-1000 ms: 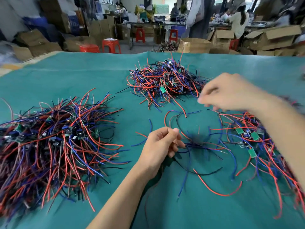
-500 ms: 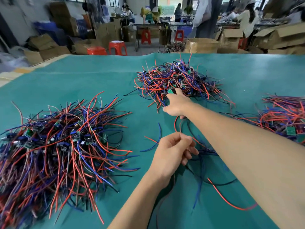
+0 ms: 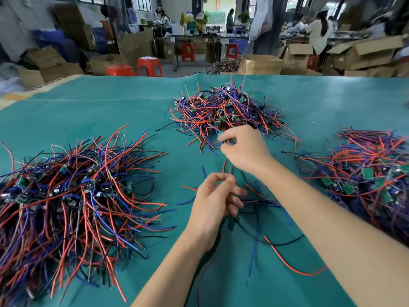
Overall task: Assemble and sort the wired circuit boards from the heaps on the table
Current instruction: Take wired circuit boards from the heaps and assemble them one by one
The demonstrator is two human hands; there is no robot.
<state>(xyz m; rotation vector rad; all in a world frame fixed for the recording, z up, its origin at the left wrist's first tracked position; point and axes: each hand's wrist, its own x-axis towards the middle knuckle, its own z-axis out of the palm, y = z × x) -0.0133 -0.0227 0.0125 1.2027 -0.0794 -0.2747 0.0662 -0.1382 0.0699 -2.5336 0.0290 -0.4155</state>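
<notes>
Right hand (image 3: 243,147), a moment ago flat-reaching, now pinching green board (image 3: 220,133) at 12 o'clock heap (image 3: 223,107) edge. Left hand (image 3: 215,198) still gripping wire bundle (image 3: 259,201). Next pairing likely.

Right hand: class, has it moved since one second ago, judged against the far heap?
Yes. The right hand has moved left and away from the person, off the right heap, and now pinches a small green board at the far heap's near edge.
</notes>
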